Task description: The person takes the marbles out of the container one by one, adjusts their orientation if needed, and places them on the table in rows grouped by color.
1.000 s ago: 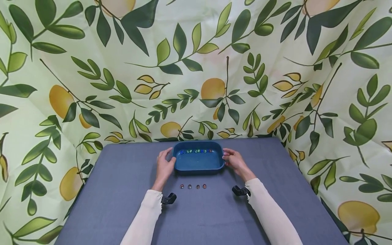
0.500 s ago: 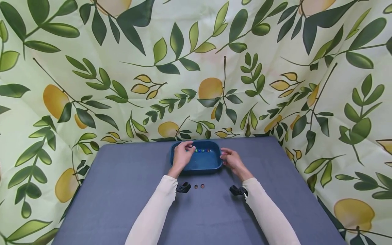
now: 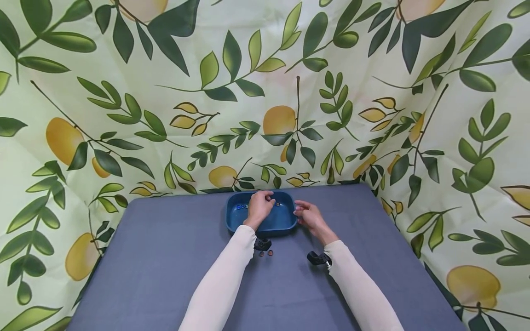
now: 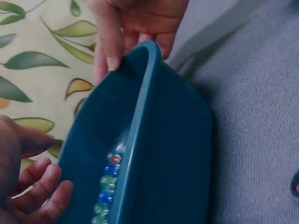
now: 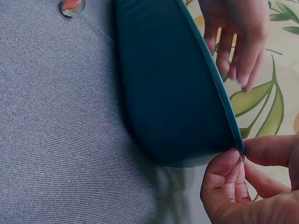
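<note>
Over the blue tray: left hand loose, fingers apart, nothing seen held; right hand pinches its end.
Inside, a row of glass marbles; outside, two loose marbles on grey cloth. Judged mostly gathered; sleeve may hide others.

Blue tray at centre; grey cloth, cream sleeves below; above, pale backdrop patterned with green leaves, orange fruit.
</note>
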Motion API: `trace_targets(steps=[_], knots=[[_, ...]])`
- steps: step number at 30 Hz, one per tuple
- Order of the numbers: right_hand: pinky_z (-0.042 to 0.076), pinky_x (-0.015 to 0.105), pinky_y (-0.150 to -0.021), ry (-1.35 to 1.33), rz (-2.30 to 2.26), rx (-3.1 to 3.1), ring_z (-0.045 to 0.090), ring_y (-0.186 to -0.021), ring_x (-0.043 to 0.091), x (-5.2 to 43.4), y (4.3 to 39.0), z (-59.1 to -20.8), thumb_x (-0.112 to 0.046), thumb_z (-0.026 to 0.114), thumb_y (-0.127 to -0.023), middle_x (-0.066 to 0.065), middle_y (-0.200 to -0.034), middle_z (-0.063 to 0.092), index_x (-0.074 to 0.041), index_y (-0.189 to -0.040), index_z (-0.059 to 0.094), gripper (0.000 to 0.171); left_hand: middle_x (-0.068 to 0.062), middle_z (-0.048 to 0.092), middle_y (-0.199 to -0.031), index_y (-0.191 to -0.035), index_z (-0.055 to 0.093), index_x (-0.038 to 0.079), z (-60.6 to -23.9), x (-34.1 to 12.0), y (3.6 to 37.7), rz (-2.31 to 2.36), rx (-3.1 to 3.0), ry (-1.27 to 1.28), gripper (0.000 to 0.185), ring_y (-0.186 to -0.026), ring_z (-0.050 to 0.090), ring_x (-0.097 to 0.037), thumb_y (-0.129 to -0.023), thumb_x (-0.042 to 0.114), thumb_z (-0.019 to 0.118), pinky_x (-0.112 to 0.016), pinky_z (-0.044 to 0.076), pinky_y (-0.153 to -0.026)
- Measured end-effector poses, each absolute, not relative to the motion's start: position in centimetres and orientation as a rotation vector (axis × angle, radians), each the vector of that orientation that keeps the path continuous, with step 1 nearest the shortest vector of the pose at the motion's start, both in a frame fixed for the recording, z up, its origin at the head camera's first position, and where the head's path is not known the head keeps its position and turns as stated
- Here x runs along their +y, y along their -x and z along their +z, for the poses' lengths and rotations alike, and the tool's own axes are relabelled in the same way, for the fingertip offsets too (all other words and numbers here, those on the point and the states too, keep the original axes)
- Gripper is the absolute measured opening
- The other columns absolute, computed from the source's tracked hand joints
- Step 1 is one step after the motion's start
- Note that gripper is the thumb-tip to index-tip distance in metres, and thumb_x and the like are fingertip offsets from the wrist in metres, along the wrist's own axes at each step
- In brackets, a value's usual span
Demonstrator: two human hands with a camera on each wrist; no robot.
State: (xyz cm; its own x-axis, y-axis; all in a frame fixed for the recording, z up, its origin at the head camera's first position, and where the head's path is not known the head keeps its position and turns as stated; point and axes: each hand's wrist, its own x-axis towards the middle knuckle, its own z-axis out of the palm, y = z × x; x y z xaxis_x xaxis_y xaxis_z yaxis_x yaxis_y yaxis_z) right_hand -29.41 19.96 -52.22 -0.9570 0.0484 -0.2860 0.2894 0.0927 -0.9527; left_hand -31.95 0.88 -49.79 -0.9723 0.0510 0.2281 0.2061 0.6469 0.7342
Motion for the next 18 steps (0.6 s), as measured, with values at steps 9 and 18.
trace_targets(steps=[9, 18], knots=[[0.051, 0.03, -0.073, -0.355, -1.979, 2.173, 0.054, -0.081, 0.012, 20.0, 29.6, -52.3, -0.002, 0.058, -0.093, 0.006, -0.108, 0.056, -0.008, -0.138, 0.054, 0.045, -0.005, 0.068, -0.086, -0.117, 0.073, 0.011, -50.7, 2.2, 32.9, -1.113, -2.875, 0.187, 0.03, -0.078, 0.062, -0.021, -0.087, 0.017, 0.072, -0.037, 0.05, -0.068], [0.05, 0.029, -0.072, -0.359, -1.988, 2.174, 0.053, -0.078, 0.012, 19.8, 29.4, -52.2, -0.001, 0.058, -0.093, 0.006, -0.106, 0.056, -0.008, -0.137, 0.055, 0.045, -0.01, 0.074, -0.109, -0.115, 0.074, 0.012, -52.5, 2.4, 33.5, -1.207, -2.89, 0.14, 0.029, -0.103, 0.068, -0.031, -0.086, 0.015, 0.074, -0.046, 0.054, -0.089]])
